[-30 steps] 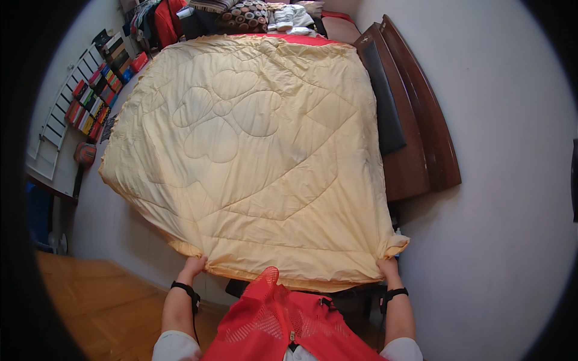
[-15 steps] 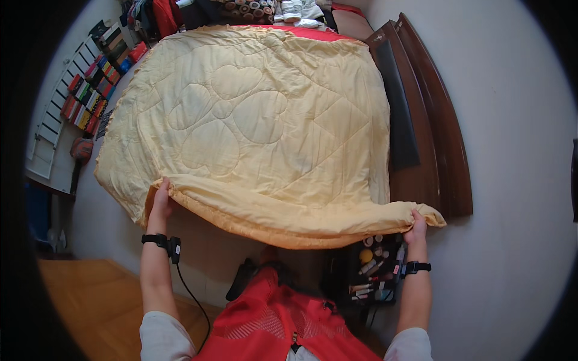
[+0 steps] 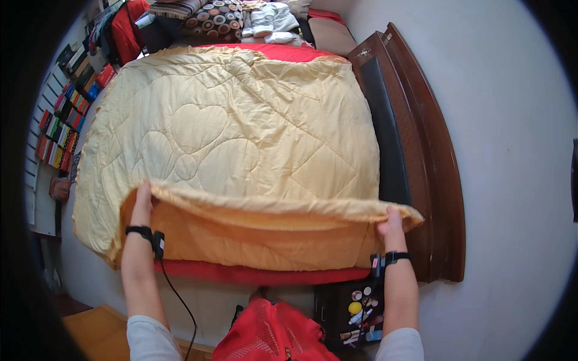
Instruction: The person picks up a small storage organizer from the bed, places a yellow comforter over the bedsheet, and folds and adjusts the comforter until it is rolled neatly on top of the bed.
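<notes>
A pale yellow quilt [image 3: 271, 129] with stitched heart shapes covers most of the bed. My left hand [image 3: 143, 195] grips its near edge at the left, and my right hand [image 3: 392, 221] grips the same edge at the right, by the headboard. Between my hands the edge is lifted and stretched, so the orange underside [image 3: 253, 243] faces me. Below it shows a strip of red sheet [image 3: 265, 274] along the near side of the bed.
The dark wooden headboard [image 3: 430, 162] stands at the right against a white wall. A dark bedside table [image 3: 325, 310] with small bottles and jars is at the near right. Cushions [image 3: 215, 21] and folded cloths lie beyond the bed; books [image 3: 60, 129] fill the left side.
The quilt's near edge has been raised in both hands, baring its orange underside and the red sheet. My view has moved, so the bedside table and headboard sit lower.
</notes>
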The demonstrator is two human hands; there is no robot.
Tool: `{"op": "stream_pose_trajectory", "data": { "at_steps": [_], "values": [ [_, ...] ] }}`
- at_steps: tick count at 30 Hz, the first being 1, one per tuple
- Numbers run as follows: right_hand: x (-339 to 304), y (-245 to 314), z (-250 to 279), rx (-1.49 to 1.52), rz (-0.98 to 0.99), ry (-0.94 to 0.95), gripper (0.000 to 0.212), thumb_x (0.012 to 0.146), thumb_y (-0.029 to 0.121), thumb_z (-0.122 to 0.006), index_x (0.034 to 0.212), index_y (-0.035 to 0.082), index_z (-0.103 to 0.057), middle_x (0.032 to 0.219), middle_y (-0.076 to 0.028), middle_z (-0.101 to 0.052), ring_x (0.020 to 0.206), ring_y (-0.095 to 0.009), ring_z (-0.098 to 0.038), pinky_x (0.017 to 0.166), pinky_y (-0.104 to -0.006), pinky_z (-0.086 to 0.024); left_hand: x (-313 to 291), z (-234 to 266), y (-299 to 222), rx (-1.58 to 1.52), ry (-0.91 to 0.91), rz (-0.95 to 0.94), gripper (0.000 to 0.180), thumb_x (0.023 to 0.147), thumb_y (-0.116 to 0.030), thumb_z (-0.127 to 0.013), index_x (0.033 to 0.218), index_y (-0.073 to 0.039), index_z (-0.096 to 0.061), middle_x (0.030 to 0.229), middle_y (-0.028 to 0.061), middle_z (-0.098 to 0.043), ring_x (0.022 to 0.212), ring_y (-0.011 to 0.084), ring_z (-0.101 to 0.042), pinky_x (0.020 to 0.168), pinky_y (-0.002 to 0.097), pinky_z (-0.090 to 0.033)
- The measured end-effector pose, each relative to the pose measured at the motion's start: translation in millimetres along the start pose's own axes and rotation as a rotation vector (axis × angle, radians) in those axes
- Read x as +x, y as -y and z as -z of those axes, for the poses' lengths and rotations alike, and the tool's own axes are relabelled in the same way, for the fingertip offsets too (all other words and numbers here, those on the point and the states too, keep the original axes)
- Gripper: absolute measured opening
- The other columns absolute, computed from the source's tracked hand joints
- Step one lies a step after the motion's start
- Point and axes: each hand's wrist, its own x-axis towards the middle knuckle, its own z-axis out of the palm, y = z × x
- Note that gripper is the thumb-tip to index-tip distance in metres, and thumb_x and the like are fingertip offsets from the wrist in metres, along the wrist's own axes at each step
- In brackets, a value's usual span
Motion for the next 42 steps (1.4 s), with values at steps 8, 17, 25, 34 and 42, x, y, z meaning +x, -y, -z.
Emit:
{"op": "stream_pose_trajectory", "data": {
  "at_steps": [8, 17, 25, 34, 42],
  "values": [
    [-46, 61, -152, -0.045, 0.164, 0.497, 0.086, 0.088, 0.049, -0.05, 0.144, 0.007, -0.001, 0.15, -0.016, -0.003, 0.133, -0.035, -0.026, 0.1, -0.0463, -0.035, -83, -148, -125, 0.19, 0.481, -0.398, 0.055, 0.09, -0.048, -0.046, 0.132, -0.012, -0.042, 0.129, 0.003, -0.047, 0.103, 0.0198, -0.054, 0.087, 0.0363, -0.043],
    [-2, -112, -27, -0.864, -0.305, 0.175, 0.051, 0.09, 0.036, -0.052, 0.131, 0.011, -0.035, 0.125, -0.013, -0.045, 0.094, -0.03, -0.058, 0.07, -0.0428, -0.052, -24, -29, 143, 0.684, 0.265, 0.324, 0.045, 0.086, -0.048, -0.05, 0.112, -0.012, -0.056, 0.095, 0.0055, -0.06, 0.081, 0.0189, -0.058, 0.068, 0.0364, -0.048],
    [42, -136, 6, -0.459, -0.327, -0.212, 0.079, 0.081, 0.057, -0.054, 0.139, 0.011, -0.025, 0.14, -0.022, -0.03, 0.122, -0.041, -0.038, 0.085, -0.0541, -0.044, -39, 10, 221, 0.013, -0.048, 0.585, 0.084, 0.084, -0.062, -0.046, 0.144, -0.013, -0.015, 0.147, 0.0172, -0.02, 0.13, 0.0398, -0.029, 0.095, 0.0607, -0.031],
    [91, -138, 14, -0.201, -0.528, -0.282, 0.071, 0.081, 0.048, -0.06, 0.137, 0.017, -0.03, 0.142, -0.009, -0.029, 0.132, -0.031, -0.026, 0.104, -0.0556, -0.018, -13, -51, 214, -0.624, -0.075, 0.314, 0.064, 0.089, -0.053, -0.047, 0.135, -0.009, -0.039, 0.134, 0.0115, -0.045, 0.121, 0.0312, -0.043, 0.102, 0.0493, -0.032],
    [58, -139, 50, -0.187, -0.53, -0.18, 0.1, 0.074, 0.053, -0.066, 0.146, 0.018, -0.007, 0.15, -0.016, -0.013, 0.138, -0.036, -0.011, 0.105, -0.0607, -0.007, -46, -3, 184, -0.37, 0.016, 0.183, 0.053, 0.087, -0.034, -0.06, 0.129, -0.005, -0.045, 0.122, 0.011, -0.055, 0.11, 0.028, -0.053, 0.094, 0.043, -0.043]
  ]
}}
